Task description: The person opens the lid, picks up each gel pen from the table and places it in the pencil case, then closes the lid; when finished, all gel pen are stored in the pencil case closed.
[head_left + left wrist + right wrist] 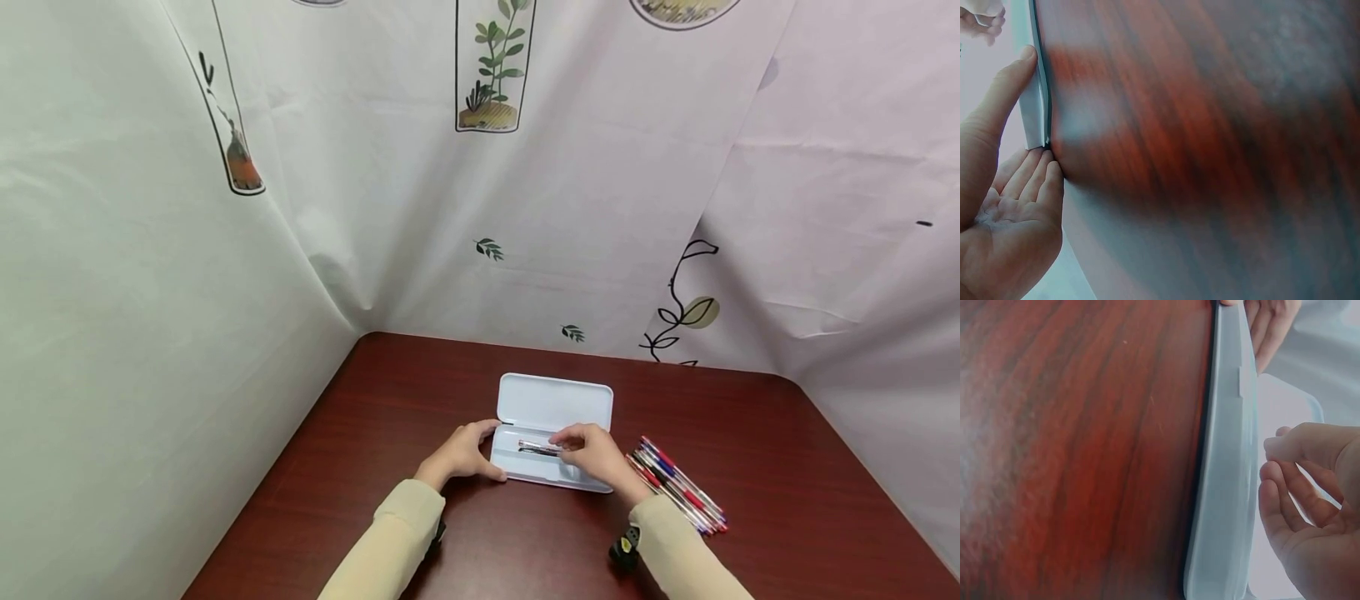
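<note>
An open white pencil case (525,477) lies on the table, its lid (555,402) tipped back toward the wall. At the left end, my left hand (461,454) holds the case, thumb on its front edge and fingers round toward the back corner. The left wrist view shows that thumb (1007,81) against the case edge (1035,119). Inside the tray lie a few clear-barrelled pens (538,448), their right ends hidden under my right hand (592,454). In the right wrist view its fingers are loosely bent above the tray, and no pen shows between them.
Right of the case, several pens (678,487) with red, blue and black caps lie in a loose bundle on the dark red-brown table (420,383). White printed cloth (420,208) hangs behind the table and along its sides.
</note>
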Tool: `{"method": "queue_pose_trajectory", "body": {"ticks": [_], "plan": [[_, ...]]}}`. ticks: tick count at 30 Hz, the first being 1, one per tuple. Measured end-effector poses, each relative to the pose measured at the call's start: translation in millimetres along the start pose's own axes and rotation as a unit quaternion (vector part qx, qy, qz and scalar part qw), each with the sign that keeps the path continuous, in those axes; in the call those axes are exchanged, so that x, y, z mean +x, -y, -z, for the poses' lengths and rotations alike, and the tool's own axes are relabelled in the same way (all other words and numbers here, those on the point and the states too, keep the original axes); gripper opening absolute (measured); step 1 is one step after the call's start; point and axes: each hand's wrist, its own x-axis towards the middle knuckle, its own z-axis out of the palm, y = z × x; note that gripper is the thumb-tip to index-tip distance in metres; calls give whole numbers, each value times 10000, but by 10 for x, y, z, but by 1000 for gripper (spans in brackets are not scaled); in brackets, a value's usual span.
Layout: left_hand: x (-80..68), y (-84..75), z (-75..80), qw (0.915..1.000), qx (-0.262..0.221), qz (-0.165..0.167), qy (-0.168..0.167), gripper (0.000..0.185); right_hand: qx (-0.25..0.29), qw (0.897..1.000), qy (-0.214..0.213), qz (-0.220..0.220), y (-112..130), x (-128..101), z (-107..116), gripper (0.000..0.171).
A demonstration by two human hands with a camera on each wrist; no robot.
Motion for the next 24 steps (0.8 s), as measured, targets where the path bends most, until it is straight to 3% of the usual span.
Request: {"method": "queue_pose_trajectory", "body": {"ticks": [11,24], "plan": [[5,6,5,10000,-39,-8,18,89,59,9991,-273,-319,-17,-21,99,16],[1,0,7,10000,9,-15,43,89,147,9989,-313,-310,-113,-63,157,17]]}}
